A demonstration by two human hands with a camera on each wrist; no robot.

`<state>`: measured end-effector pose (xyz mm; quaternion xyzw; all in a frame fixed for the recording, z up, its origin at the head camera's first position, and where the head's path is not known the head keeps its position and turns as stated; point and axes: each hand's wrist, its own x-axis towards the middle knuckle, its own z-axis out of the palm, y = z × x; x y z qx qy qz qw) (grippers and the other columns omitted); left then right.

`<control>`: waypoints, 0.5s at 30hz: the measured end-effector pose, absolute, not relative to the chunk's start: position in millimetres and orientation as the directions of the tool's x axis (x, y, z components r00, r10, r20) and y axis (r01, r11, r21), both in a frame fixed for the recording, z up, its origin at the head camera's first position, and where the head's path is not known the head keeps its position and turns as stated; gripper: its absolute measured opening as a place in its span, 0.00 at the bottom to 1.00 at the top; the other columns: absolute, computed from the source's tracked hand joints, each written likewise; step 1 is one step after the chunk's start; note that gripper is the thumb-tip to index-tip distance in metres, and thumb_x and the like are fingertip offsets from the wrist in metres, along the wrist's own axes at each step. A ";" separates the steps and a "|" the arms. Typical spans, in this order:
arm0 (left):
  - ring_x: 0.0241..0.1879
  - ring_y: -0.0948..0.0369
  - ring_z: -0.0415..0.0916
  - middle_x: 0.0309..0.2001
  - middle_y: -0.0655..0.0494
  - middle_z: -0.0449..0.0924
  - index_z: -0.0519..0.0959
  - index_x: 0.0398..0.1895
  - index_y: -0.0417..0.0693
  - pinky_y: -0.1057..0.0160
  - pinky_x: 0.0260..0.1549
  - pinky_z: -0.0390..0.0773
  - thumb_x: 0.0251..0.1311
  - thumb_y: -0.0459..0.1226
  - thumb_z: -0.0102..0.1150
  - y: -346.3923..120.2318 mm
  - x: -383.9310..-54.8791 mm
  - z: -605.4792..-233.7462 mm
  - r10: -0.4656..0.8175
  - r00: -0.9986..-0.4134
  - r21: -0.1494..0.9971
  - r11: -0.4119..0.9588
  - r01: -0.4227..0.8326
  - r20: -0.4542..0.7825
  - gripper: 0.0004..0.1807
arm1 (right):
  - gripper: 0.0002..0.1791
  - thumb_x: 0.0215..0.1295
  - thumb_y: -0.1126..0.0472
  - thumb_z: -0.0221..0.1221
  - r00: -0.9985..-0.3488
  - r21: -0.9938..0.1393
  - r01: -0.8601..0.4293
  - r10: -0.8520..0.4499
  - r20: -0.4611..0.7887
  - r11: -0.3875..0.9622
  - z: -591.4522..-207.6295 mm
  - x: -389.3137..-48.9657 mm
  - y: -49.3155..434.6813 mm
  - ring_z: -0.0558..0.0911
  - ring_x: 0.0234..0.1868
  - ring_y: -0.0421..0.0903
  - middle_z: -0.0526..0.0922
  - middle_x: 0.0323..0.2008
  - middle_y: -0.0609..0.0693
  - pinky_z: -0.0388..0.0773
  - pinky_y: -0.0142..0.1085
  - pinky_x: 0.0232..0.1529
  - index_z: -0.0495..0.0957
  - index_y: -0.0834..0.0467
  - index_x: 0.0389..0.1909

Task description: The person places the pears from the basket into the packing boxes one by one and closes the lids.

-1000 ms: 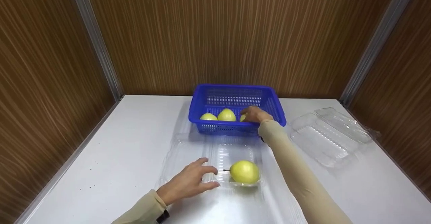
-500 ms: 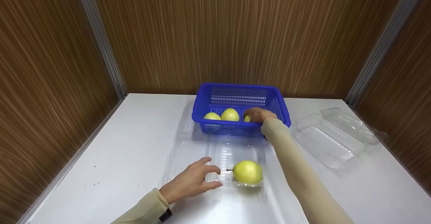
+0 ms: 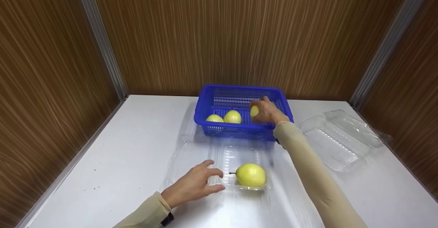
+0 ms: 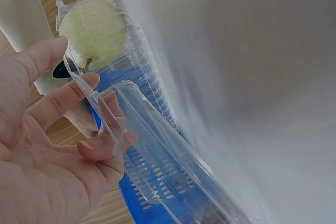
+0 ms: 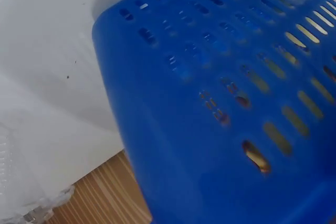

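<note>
My right hand [image 3: 268, 111] grips a yellow-green pear [image 3: 254, 112] inside the blue perforated basket [image 3: 232, 125], raised off its floor. Two more pears [image 3: 232, 117] sit to the left in the basket. In the right wrist view the basket wall [image 5: 157, 114] blocks both hand and fruit. An unfolded clear plastic clamshell box [image 3: 239, 152] lies in front of the basket, with one pear [image 3: 251, 175] on its side in the near end of the right half. My left hand [image 3: 191, 185] rests at the box's middle edge, fingers spread and loosely bent, some touching the plastic [image 4: 152, 135].
Another clear clamshell box [image 3: 332, 146] stands unfolded on the right of the white table [image 3: 130, 146]. Wood-patterned panels [image 3: 239, 39] close off the back and both sides, with the basket near the back one.
My right hand has lifted the pear from the basket floor and shifted slightly right and up, away from the other two pears. The left hand has stayed in place.
</note>
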<state>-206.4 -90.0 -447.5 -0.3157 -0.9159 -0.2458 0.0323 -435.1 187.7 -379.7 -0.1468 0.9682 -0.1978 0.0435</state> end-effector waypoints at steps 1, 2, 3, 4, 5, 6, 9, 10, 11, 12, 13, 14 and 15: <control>0.60 0.43 0.73 0.59 0.38 0.76 0.83 0.47 0.50 0.42 0.58 0.75 0.62 0.53 0.61 -90.1 -206.5 -447.6 0.561 -0.800 0.431 0.681 0.593 0.214 0.19 | 0.27 0.55 0.51 0.68 -0.952 -0.401 -0.282 -0.307 0.000 0.872 -378.7 -433.8 188.1 0.60 0.69 0.72 0.55 0.72 0.68 0.64 0.68 0.62 0.75 0.47 0.57; 0.61 0.43 0.73 0.59 0.38 0.76 0.83 0.47 0.51 0.42 0.58 0.75 0.62 0.53 0.61 -90.1 -206.8 -447.7 0.560 -0.801 0.432 0.681 0.591 0.214 0.19 | 0.27 0.55 0.49 0.69 -0.951 -0.407 -0.293 -0.309 0.027 0.865 -377.7 -432.2 188.3 0.62 0.68 0.71 0.58 0.70 0.67 0.67 0.66 0.61 0.75 0.47 0.56; 0.60 0.42 0.73 0.59 0.37 0.75 0.83 0.47 0.51 0.41 0.58 0.75 0.62 0.53 0.61 -90.2 -207.1 -447.7 0.561 -0.800 0.433 0.680 0.592 0.213 0.19 | 0.27 0.55 0.47 0.69 -0.951 -0.421 -0.298 -0.306 0.051 0.857 -376.9 -430.4 188.4 0.64 0.67 0.69 0.59 0.70 0.66 0.69 0.65 0.61 0.75 0.47 0.56; 0.60 0.42 0.73 0.59 0.37 0.75 0.83 0.47 0.50 0.42 0.58 0.75 0.62 0.53 0.61 -90.1 -207.4 -447.9 0.561 -0.800 0.432 0.680 0.592 0.214 0.19 | 0.28 0.55 0.46 0.69 -0.950 -0.440 -0.303 -0.303 0.074 0.845 -376.4 -428.3 188.5 0.65 0.66 0.67 0.61 0.69 0.64 0.70 0.64 0.60 0.74 0.46 0.56; 0.61 0.42 0.73 0.59 0.38 0.75 0.83 0.47 0.51 0.41 0.58 0.74 0.62 0.53 0.61 -90.0 -207.7 -448.0 0.560 -0.801 0.433 0.681 0.591 0.212 0.19 | 0.29 0.54 0.45 0.69 -0.949 -0.458 -0.310 -0.299 0.099 0.833 -376.2 -426.1 188.2 0.68 0.64 0.65 0.63 0.67 0.62 0.72 0.62 0.59 0.74 0.46 0.57; 0.61 0.43 0.72 0.59 0.38 0.75 0.83 0.47 0.51 0.42 0.58 0.74 0.63 0.53 0.61 -89.9 -207.9 -448.2 0.560 -0.801 0.435 0.679 0.591 0.213 0.19 | 0.30 0.54 0.45 0.69 -0.947 -0.475 -0.320 -0.297 0.125 0.820 -376.6 -423.7 187.8 0.70 0.62 0.62 0.65 0.65 0.60 0.74 0.60 0.58 0.73 0.46 0.57; 0.62 0.43 0.72 0.59 0.38 0.75 0.83 0.47 0.51 0.42 0.58 0.75 0.63 0.53 0.60 -89.5 -208.1 -448.9 0.562 -0.797 0.435 0.675 0.596 0.219 0.19 | 0.34 0.50 0.47 0.68 -0.931 -0.497 -0.366 -0.303 0.206 0.787 -379.5 -416.7 186.0 0.74 0.52 0.55 0.70 0.55 0.55 0.78 0.52 0.50 0.69 0.48 0.59; 0.61 0.43 0.72 0.60 0.37 0.75 0.83 0.47 0.51 0.42 0.58 0.75 0.63 0.53 0.60 -89.5 -208.1 -449.1 0.562 -0.796 0.435 0.674 0.597 0.223 0.18 | 0.35 0.49 0.49 0.68 -0.922 -0.491 -0.386 -0.310 0.232 0.781 -380.5 -414.3 185.3 0.74 0.50 0.54 0.70 0.55 0.54 0.78 0.50 0.48 0.67 0.49 0.59; 0.62 0.43 0.72 0.59 0.38 0.75 0.83 0.47 0.51 0.42 0.58 0.75 0.63 0.53 0.60 -89.5 -208.0 -449.1 0.562 -0.796 0.435 0.673 0.598 0.226 0.18 | 0.36 0.48 0.50 0.68 -0.913 -0.482 -0.405 -0.317 0.255 0.777 -381.3 -412.0 184.6 0.75 0.49 0.54 0.70 0.55 0.54 0.78 0.48 0.46 0.67 0.49 0.59; 0.62 0.43 0.72 0.59 0.38 0.75 0.82 0.47 0.51 0.42 0.58 0.75 0.63 0.53 0.60 -89.5 -207.8 -449.1 0.562 -0.796 0.434 0.673 0.599 0.227 0.18 | 0.36 0.47 0.51 0.67 -0.904 -0.471 -0.423 -0.326 0.275 0.774 -381.9 -409.9 183.9 0.75 0.48 0.53 0.69 0.57 0.54 0.79 0.48 0.45 0.66 0.49 0.59; 0.62 0.43 0.72 0.60 0.37 0.74 0.82 0.47 0.51 0.42 0.58 0.74 0.63 0.53 0.60 -89.6 -207.7 -449.0 0.560 -0.796 0.435 0.673 0.598 0.227 0.18 | 0.35 0.47 0.52 0.67 -0.895 -0.459 -0.440 -0.336 0.294 0.772 -381.9 -407.8 183.3 0.75 0.49 0.53 0.68 0.59 0.55 0.79 0.47 0.44 0.66 0.49 0.59; 0.62 0.42 0.72 0.60 0.37 0.74 0.82 0.47 0.51 0.41 0.58 0.74 0.63 0.53 0.59 -89.6 -207.7 -448.9 0.559 -0.798 0.438 0.673 0.596 0.226 0.19 | 0.35 0.47 0.52 0.67 -0.886 -0.449 -0.456 -0.345 0.309 0.768 -381.6 -405.8 182.7 0.75 0.49 0.54 0.66 0.62 0.55 0.80 0.47 0.43 0.67 0.49 0.58; 0.62 0.42 0.72 0.60 0.37 0.74 0.82 0.47 0.51 0.41 0.58 0.74 0.64 0.53 0.59 -89.6 -207.8 -448.6 0.557 -0.800 0.439 0.675 0.593 0.222 0.19 | 0.34 0.47 0.53 0.68 -0.880 -0.447 -0.467 -0.351 0.320 0.763 -381.0 -403.7 182.3 0.75 0.49 0.55 0.63 0.65 0.56 0.80 0.48 0.43 0.67 0.49 0.58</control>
